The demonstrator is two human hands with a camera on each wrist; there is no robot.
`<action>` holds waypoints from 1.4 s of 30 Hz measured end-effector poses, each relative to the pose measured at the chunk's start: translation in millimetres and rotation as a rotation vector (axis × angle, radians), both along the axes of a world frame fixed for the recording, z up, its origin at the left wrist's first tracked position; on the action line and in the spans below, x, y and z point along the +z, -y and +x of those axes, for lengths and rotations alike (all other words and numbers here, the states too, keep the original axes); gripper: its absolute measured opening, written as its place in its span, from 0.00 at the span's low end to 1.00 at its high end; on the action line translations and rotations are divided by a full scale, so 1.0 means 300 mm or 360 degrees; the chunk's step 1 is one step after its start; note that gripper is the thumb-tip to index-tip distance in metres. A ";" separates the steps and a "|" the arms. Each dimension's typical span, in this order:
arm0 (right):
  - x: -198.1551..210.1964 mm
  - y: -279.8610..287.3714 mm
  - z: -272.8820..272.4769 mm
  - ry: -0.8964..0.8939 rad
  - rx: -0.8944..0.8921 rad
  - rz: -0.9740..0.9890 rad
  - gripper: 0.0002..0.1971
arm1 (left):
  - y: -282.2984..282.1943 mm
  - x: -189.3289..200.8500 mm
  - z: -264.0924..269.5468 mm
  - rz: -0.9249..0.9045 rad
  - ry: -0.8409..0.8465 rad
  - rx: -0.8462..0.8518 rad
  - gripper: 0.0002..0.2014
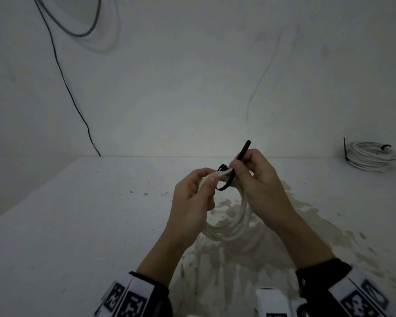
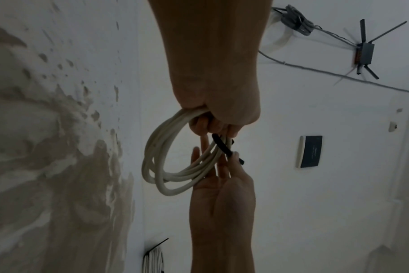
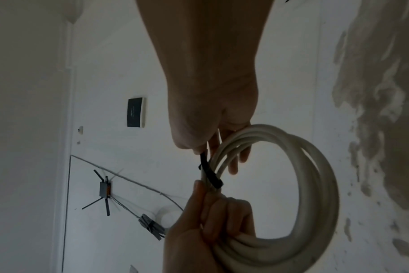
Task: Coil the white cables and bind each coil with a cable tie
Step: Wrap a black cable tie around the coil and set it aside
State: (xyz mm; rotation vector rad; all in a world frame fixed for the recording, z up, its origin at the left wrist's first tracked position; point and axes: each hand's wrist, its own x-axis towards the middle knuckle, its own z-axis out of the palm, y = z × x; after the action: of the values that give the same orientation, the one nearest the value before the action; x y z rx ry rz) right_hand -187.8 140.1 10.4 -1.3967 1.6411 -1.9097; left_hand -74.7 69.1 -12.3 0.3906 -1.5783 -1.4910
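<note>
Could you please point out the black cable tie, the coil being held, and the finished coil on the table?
cable tie point(image 1: 244, 150): head view, free tail above the right hand.
held coil point(image 1: 224, 233): head view, lower loop.
finished coil point(image 1: 370, 156): head view, stacked turns.

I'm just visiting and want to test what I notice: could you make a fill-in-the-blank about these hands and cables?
1. The left hand grips a coil of ___ cable.
2. The right hand pinches a ___ cable tie.
3. The tie is looped around the ___.
4. The finished coil lies at the far ___.

Missing: white; black; coil; right
</note>
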 end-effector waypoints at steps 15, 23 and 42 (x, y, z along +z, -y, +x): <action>-0.006 0.002 0.025 -0.0022 -0.0036 -0.0163 0.04 | 0.023 0.022 0.025 0.0256 0.0124 -0.0330 0.14; 0.008 0.000 0.051 0.0114 -0.0143 -0.0186 0.04 | 0.006 0.007 0.006 0.0266 -0.0037 -0.0120 0.12; 0.028 -0.013 0.100 0.0292 0.0035 0.0171 0.07 | 0.019 0.017 0.025 0.0232 -0.0044 0.0219 0.11</action>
State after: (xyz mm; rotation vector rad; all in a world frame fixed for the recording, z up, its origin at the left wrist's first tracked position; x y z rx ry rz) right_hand -157.7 144.1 18.8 -1.1571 1.6081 -1.8468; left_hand -67.1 63.4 -7.3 0.5487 -1.3966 -1.5026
